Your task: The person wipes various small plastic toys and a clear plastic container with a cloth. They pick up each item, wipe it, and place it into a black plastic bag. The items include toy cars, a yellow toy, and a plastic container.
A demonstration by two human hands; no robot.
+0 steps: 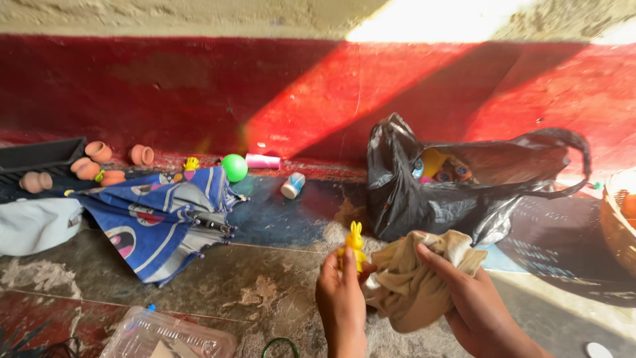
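While your left hand [341, 292] pinches the small yellow rabbit figure [356, 245] upright above the floor, your right hand [464, 292] is closed around the beige cloth [414, 285] touching it. Rub hard and the light pinch could slip, dropping the figure beside the black bag [457, 192].

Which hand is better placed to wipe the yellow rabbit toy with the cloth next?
Probably the right hand: it already grips the beige cloth, bunched right beside the yellow rabbit toy. The left hand is occupied holding the toy upright, so it would likely just steady it.
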